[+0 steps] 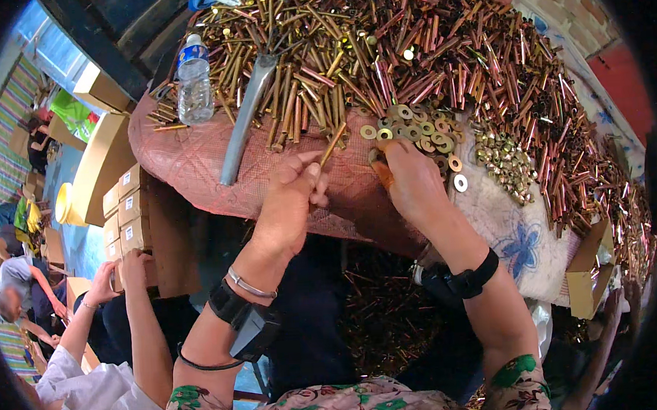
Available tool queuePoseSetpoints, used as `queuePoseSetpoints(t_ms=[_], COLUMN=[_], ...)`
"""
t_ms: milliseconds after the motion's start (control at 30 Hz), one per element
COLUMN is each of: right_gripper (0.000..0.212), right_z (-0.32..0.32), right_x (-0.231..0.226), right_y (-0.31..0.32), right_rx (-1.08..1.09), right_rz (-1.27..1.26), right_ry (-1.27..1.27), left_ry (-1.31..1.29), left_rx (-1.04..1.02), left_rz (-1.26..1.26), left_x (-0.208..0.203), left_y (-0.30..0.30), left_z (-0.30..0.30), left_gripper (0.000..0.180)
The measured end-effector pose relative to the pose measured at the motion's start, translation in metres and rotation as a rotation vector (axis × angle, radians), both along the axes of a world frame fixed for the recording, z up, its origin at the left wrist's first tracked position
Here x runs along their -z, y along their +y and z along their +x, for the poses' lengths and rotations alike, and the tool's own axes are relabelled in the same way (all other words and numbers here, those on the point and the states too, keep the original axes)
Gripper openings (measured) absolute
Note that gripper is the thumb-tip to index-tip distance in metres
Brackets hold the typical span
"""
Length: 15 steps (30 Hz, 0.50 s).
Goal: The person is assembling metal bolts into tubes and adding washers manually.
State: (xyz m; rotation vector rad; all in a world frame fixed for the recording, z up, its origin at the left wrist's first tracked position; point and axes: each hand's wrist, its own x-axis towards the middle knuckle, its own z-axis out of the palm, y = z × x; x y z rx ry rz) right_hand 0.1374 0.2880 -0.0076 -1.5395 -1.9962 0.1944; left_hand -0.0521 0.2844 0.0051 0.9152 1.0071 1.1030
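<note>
My left hand is closed in a pinch round a slim brass-coloured bolt, which slants up to the right. Just across from it, my right hand has its fingers bent and pressed together beside a heap of flat washers. What those fingertips hold, if anything, is too small and shaded to make out. A large pile of brass-coloured bolts and tubes lies beyond both hands. Small nuts form another heap to the right of the washers. Under my hands is pinkish woven sacking.
A clear plastic bottle and a grey tube rest at the left of the pile. Cardboard boxes are stacked left, where another person's hands work. An open carton stands right. More metal pieces lie below.
</note>
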Motion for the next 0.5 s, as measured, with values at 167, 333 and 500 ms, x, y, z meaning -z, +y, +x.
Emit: queuePoseSetpoints(t_ms=[167,333,500], right_gripper=[0.022,0.018,0.021], right_z=[0.007,0.012,0.031], right_x=[0.007,-0.003,-0.021], right_y=[-0.001,-0.010,-0.021], right_rx=[-0.017,0.083,-0.026], right_rz=[0.108,-0.018,-0.396], right_ry=[0.036,0.398,1.137], left_ry=[-0.242,-0.118,-0.061], left_rx=[0.057,0.046,0.115], left_rz=[-0.154,-0.149,-0.223], left_x=[-0.023,-0.020,-0.012], left_y=[-0.011,-0.017,-0.033], left_z=[0.016,0.035,0.054], left_gripper=[0.013,0.012,0.010])
